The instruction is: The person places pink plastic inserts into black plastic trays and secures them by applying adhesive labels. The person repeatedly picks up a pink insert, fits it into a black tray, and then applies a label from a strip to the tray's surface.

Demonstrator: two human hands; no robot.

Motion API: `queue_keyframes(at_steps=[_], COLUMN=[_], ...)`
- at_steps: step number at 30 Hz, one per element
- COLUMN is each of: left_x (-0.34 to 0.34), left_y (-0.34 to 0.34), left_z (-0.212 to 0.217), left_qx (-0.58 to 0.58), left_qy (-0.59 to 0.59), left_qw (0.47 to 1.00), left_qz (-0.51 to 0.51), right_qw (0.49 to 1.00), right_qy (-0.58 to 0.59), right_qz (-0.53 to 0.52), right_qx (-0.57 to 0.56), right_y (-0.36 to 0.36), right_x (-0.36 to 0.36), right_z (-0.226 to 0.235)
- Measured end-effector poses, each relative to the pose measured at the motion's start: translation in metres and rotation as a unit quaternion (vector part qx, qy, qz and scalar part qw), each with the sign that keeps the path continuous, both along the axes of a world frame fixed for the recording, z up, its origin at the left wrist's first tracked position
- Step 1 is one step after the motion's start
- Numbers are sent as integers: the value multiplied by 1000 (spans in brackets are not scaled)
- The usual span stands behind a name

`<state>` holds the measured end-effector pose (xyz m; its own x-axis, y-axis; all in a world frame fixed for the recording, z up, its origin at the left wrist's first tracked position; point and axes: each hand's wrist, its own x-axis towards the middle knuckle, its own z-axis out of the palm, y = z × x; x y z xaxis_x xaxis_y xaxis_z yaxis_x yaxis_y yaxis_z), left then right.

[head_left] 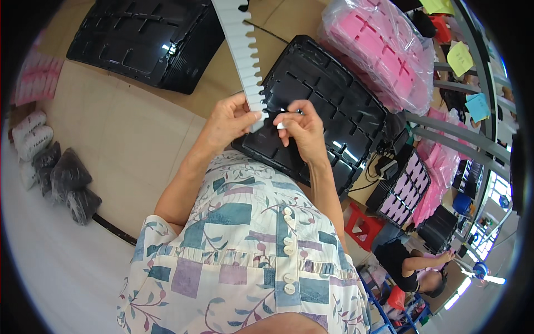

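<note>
My left hand (225, 123) is closed around the lower end of a long pale strip (239, 47) with a row of notches along its right edge. The strip runs up and away past the top of the view. Close by on the right, my right hand (307, 133) pinches a small white piece (281, 126) between thumb and fingers, a little apart from the strip. Beneath both hands lies a black molded tray (334, 92) with rows of rectangular recesses. What the small piece is cannot be made out.
A stack of black trays (147, 42) stands at the far left. Pink trays in clear plastic (384, 50) are at the far right. White and dark bags (69, 172) lie on the left. A red stool (362, 227) and another person (409, 267) are to the right, beside metal rails (445, 125).
</note>
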<state>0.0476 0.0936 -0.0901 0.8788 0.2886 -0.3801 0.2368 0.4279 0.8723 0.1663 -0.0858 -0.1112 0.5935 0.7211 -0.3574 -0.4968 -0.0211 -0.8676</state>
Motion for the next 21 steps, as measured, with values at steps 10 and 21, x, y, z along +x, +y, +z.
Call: queue_keyframes(at_steps=[10, 21], left_x=[4, 15], left_y=[-3, -9], left_z=[5, -5], left_qx=[3, 50], left_qy=[12, 47], left_qw=[999, 996], left_qz=[35, 55], right_qw=[916, 700], right_qy=[-375, -712], right_qz=[41, 27], right_qx=[-134, -43], right_y=[34, 33], right_x=[-10, -13], right_z=[29, 18])
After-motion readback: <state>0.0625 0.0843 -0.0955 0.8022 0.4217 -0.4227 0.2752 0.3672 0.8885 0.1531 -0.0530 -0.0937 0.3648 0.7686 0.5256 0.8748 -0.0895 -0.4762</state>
